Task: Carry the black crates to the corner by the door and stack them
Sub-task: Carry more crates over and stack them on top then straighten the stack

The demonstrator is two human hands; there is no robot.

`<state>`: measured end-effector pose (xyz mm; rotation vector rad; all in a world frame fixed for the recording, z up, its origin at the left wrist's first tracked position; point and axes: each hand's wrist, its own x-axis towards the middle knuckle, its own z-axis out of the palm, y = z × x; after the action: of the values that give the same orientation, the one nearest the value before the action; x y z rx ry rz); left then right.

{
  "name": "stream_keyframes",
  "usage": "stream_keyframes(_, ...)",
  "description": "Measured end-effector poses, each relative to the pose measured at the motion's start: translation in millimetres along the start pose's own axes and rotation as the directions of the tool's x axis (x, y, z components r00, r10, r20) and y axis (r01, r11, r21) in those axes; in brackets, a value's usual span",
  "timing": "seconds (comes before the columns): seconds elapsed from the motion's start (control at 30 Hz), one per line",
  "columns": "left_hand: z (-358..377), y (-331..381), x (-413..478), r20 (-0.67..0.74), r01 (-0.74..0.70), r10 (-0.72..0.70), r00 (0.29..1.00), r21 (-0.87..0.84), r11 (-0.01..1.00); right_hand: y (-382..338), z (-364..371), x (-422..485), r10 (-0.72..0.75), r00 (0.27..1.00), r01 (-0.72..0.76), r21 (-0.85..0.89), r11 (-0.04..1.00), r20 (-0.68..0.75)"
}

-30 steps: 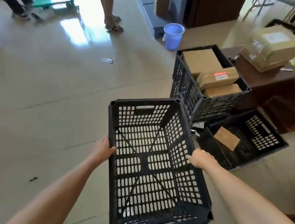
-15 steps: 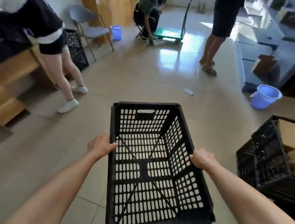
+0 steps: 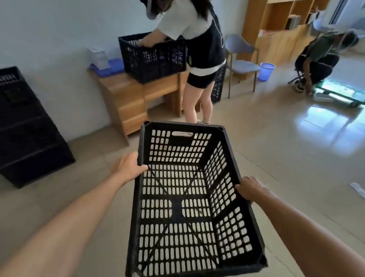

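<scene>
an empty black crate hangs in the air above the floor, held out in front of the person carrying it. the left hand has its grip closed over the left long rim, the right hand clamped on the right long rim. off to the left a stack of black crates stands against the wall. ahead, someone bends over another crate sitting on a wooden counter.
</scene>
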<state>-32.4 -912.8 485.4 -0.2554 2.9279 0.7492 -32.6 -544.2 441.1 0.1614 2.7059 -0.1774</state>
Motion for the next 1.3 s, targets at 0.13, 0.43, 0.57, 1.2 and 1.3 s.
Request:
stream_keyframes(0.13,-43.0,-64.3,47.1,-0.111,0.105,-0.100,0.989,0.037,0.994,-95.8,-22.7,66.5,-0.114,0.993,0.114,-0.090,0.989,-0.001)
stream_keyframes(0.43,-134.0,-178.5,168.9,-0.266,0.450,-0.401,0.877,0.162,0.878,-315.0,-75.2,255.4,-0.407,0.906,0.419,-0.104,0.902,0.113)
stream_keyframes(0.57,-186.7,-224.7,215.2,-0.339,0.572,-0.507,0.792,0.121,0.812,-421.7,-109.5,319.9,-0.525,0.839,0.539,-0.081,0.839,0.141)
stream_keyframes(1.2,-505.7,-488.5,406.0,-0.682,0.673,-0.580,0.445,-0.172,0.719,-951.6,-272.1,453.6,-0.811,0.474,0.864,0.002,0.504,-0.342)
stream_keyframes(1.3,-543.5,-527.2,439.3,-0.712,0.685,-0.577,0.399,-0.186,0.704,-1022.4,-285.7,479.0,-0.839,0.419,0.891,-0.022,0.454,-0.349)
